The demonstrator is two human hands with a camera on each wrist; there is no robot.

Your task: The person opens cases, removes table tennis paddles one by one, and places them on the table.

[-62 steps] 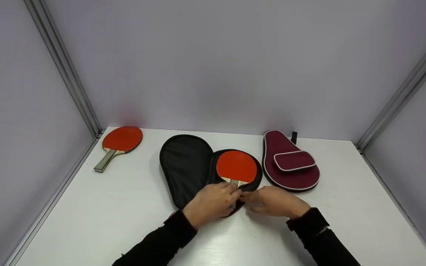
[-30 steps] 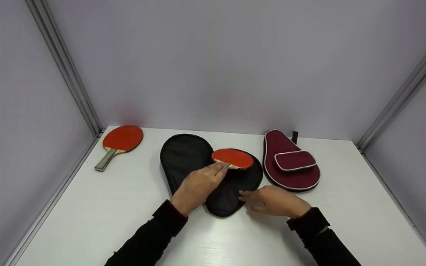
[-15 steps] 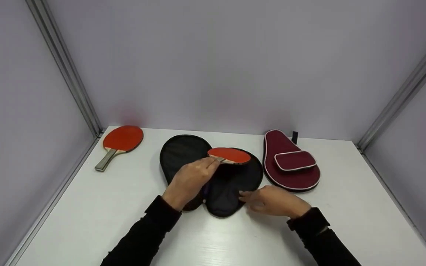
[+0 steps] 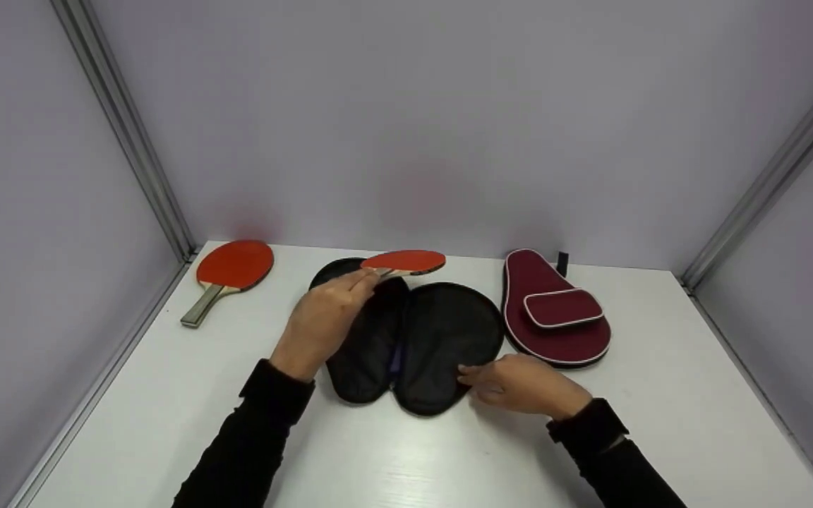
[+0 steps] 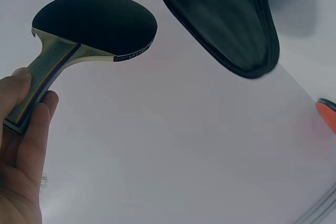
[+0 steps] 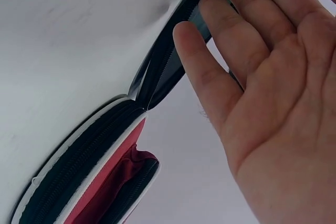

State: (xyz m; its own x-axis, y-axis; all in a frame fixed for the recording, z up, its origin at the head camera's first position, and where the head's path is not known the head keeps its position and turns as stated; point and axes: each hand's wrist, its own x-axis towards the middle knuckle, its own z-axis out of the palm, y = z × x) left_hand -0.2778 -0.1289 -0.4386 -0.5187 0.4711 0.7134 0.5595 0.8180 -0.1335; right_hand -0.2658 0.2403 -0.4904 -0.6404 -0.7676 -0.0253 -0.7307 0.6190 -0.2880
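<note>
My left hand (image 4: 322,317) pinches the handle of a table tennis bat (image 4: 406,261), red face up, above the spread-out black bat case (image 4: 449,331). The left wrist view shows the black underside of this bat (image 5: 100,27) and the thumb and fingers around its handle. My right hand (image 4: 523,384) touches the near right edge of the case's right half. In the right wrist view its fingers (image 6: 231,35) are fairly straight against the zipped rim; some fingertips are hidden there. The case lies open on the table, both halves flat.
Another red bat (image 4: 235,265) lies at the back left of the white table (image 4: 392,466). Right of the black case lies a dark red bat case (image 4: 555,342) with a small zipped pocket and a black strap. Grey walls enclose the back and sides.
My left hand has lifted the bat from the right half of the black case and carried it up and leftward. My right hand has stayed at the case's edge.
</note>
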